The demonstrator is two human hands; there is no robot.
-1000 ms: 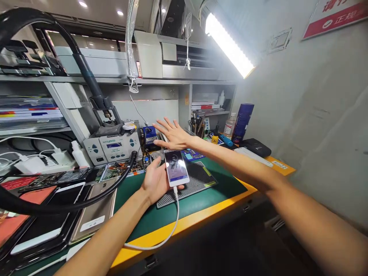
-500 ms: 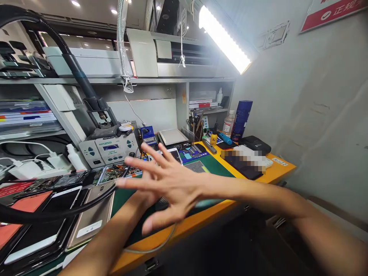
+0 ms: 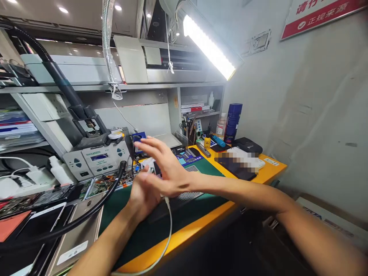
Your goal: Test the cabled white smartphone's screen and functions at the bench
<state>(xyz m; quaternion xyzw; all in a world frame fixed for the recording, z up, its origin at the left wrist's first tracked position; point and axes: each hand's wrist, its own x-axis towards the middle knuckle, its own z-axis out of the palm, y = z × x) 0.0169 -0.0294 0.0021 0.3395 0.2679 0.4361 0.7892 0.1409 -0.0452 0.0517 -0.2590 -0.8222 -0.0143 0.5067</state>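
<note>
My left hand (image 3: 143, 195) is closed around a white-edged phone (image 3: 150, 165), most of it hidden behind my right hand. A white cable (image 3: 169, 220) with a plug runs up to the lower end by my left palm. Over the phone my right hand (image 3: 168, 165) stretches across, fingers extended and thumb apart, holding nothing. Whether it touches the phone I cannot tell. Below both hands lies a green mat (image 3: 175, 214) with a perforated metal plate (image 3: 191, 195).
Several phones, including a gold one (image 3: 77, 234), lie at the left under a black hose (image 3: 94, 214). Behind them stand a tray of circuit boards (image 3: 112, 182) and a grey rework station (image 3: 99, 159). A blue can (image 3: 233, 122) and a black pouch (image 3: 247, 145) sit at right.
My right hand's spread fingers have come closer together and the hand has turned more edge-on. More of my left hand and the white cable now shows. The camera view has shifted to the right.
</note>
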